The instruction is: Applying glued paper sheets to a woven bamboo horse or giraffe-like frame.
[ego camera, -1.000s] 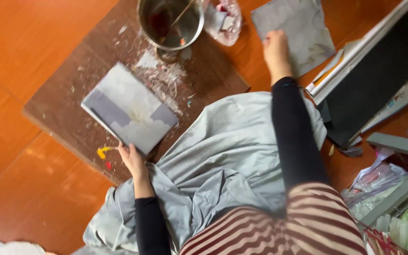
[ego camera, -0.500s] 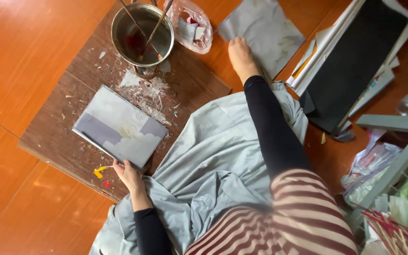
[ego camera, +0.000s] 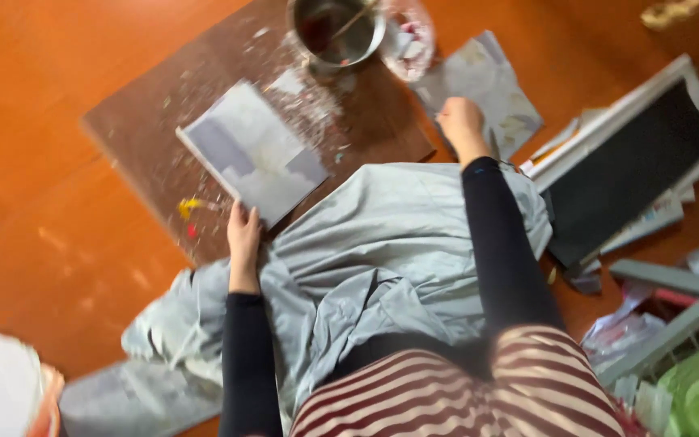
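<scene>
Left hand (ego camera: 243, 235): laid flat, fingers loosely extended, fingertips touching the near corner of the grey-painted panel (ego camera: 254, 151); nothing gripped. Black sleeve to the wrist.

Right hand (ego camera: 461, 123): resting on the grey cloth (ego camera: 487, 89) that lies on the orange floor (ego camera: 42, 121) just beyond the board; fingers curled, though blur hides whether they pinch the fabric.

Grey-painted panel: rectangular, flat, set at an angle on the dark brown board (ego camera: 171, 121), near its front edge.

Dark brown board: lies on the floor, flecked with pale paint crumbs; yellow and red paint dabs (ego camera: 189, 212) just left of the left hand.

Metal pot (ego camera: 337, 31): at the board's far edge, a stick standing in it; clear plastic container (ego camera: 408, 36) touching its right side.

Pale grey sheet (ego camera: 382, 251): draped over the person's lap, between both arms.

Black framed panel (ego camera: 633, 166): right of the right arm, on papers.
</scene>
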